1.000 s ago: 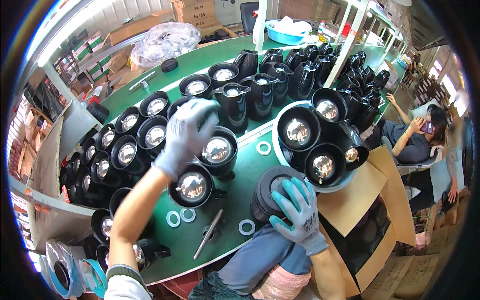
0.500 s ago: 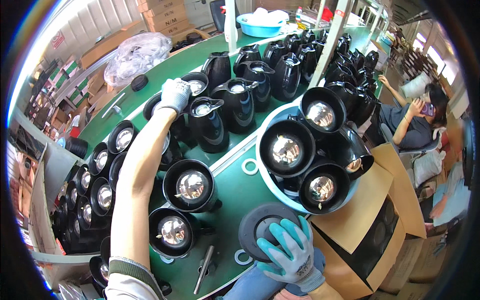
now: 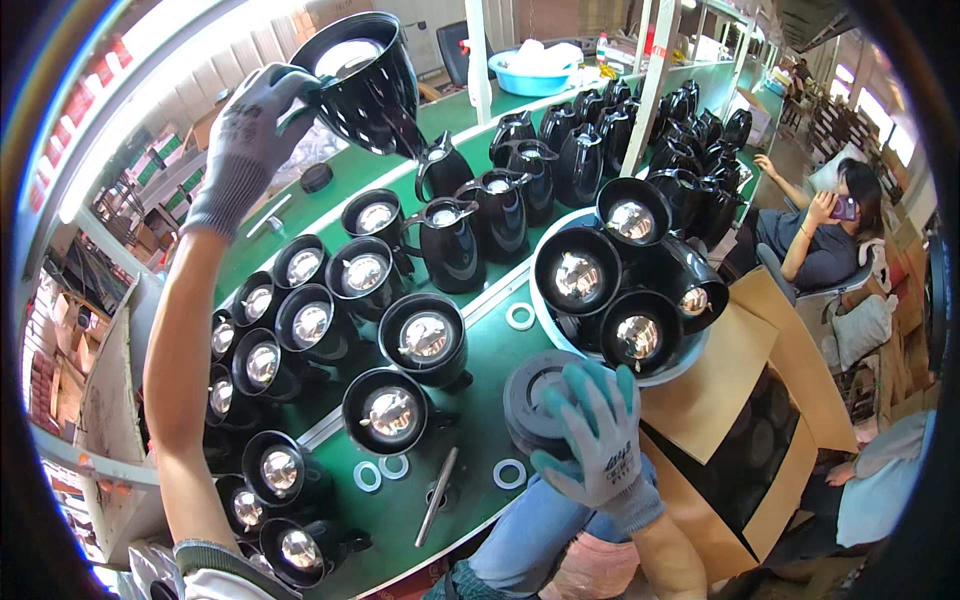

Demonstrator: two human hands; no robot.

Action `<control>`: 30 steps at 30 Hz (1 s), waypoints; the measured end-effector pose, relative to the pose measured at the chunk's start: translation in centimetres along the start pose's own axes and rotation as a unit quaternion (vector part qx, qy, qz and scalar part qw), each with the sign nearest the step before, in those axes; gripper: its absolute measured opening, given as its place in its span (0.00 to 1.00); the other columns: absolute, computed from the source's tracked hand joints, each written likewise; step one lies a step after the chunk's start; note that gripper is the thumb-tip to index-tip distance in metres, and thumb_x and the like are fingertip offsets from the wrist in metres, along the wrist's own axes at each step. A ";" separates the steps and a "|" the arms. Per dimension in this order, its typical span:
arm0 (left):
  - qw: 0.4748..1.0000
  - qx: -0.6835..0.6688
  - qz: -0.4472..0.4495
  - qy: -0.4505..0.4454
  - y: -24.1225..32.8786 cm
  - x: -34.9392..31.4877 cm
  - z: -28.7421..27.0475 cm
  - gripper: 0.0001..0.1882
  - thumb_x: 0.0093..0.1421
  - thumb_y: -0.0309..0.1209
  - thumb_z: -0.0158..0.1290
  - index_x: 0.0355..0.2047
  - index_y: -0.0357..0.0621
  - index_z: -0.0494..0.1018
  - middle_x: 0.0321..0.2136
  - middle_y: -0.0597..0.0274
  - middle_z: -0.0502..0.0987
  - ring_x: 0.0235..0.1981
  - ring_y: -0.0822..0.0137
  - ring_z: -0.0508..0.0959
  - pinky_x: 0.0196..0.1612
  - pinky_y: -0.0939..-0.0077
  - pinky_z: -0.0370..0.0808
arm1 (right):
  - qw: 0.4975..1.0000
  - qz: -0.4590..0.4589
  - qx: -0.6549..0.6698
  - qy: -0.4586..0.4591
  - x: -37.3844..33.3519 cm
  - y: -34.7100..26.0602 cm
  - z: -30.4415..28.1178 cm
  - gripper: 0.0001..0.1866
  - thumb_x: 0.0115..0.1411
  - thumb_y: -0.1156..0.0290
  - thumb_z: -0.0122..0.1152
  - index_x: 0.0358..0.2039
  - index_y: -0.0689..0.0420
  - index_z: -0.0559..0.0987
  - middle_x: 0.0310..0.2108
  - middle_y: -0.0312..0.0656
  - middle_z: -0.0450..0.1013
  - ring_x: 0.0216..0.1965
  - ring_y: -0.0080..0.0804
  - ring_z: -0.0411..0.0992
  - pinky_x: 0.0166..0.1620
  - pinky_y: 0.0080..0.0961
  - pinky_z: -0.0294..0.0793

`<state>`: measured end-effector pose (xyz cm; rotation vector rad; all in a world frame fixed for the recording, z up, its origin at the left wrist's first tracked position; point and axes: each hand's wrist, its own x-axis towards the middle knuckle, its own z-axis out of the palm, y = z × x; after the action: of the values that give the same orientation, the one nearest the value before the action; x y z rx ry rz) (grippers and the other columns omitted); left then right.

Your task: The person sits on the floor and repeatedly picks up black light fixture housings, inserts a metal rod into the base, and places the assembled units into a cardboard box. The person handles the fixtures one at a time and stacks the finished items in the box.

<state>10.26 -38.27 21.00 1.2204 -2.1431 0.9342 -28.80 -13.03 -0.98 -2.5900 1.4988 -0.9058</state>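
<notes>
Right hand (image 3: pixel 600 440), teal-gloved, fingers spread and curled over a grey disc stack (image 3: pixel 535 400) at the near table edge, as half a second ago. White rings (image 3: pixel 510 473) and a metal rod (image 3: pixel 437 496) lie on the green table (image 3: pixel 400 520) just left of it.

Left hand (image 3: pixel 245 140), grey-gloved, was down among the jugs; now it is raised high, arm stretched, fingers closed on the handle of a black jug (image 3: pixel 360 80) lifted clear of the table and tilted, mouth up.

Mid table: open jugs (image 3: pixel 425 340) stand packed in rows at the left, little bare green between. A round tray (image 3: pixel 590 340) of jugs sits right, a cardboard box (image 3: pixel 740 400) beside it.

Far: lidded jugs (image 3: pixel 500 210) crowd the back, white posts (image 3: pixel 480 60) rise through them, a blue basin (image 3: pixel 535 75) beyond. A seated person (image 3: pixel 830 230) at the right edge.
</notes>
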 end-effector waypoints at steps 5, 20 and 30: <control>0.997 -0.042 0.026 -0.052 7.6 -4.8 -16.2 0.19 0.55 0.28 0.67 0.46 0.43 0.77 0.46 0.53 0.80 0.48 0.56 0.83 0.52 0.62 0.80 | 0.980 -0.094 0.058 0.168 4.1 -4.6 -5.9 0.44 0.58 0.40 0.67 0.68 0.50 0.68 0.71 0.56 0.57 0.71 0.63 0.56 0.69 0.72 0.50; 0.876 -0.406 0.105 -0.237 28.2 -22.1 -26.0 0.18 0.50 0.26 0.65 0.43 0.51 0.83 0.47 0.59 0.78 0.50 0.57 0.80 0.50 0.61 0.81 | 0.972 -0.085 0.212 -0.049 -11.9 -10.6 -10.7 0.22 0.48 0.73 0.79 0.42 0.56 0.78 0.59 0.51 0.74 0.60 0.54 0.74 0.58 0.42 0.79; 0.280 -0.781 -0.505 -0.238 33.6 -47.4 -15.3 0.29 0.69 0.29 0.56 0.68 0.38 0.65 0.63 0.56 0.73 0.60 0.61 0.75 0.64 0.61 0.74 | 0.898 -0.045 0.437 0.028 -17.0 -8.6 -8.5 0.25 0.48 0.73 0.80 0.46 0.59 0.79 0.61 0.59 0.72 0.63 0.62 0.71 0.63 0.49 0.74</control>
<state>4.61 10.91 -13.00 1.0339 -0.8107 -1.8960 -32.46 7.47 0.55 -1.9604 0.6934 -1.2813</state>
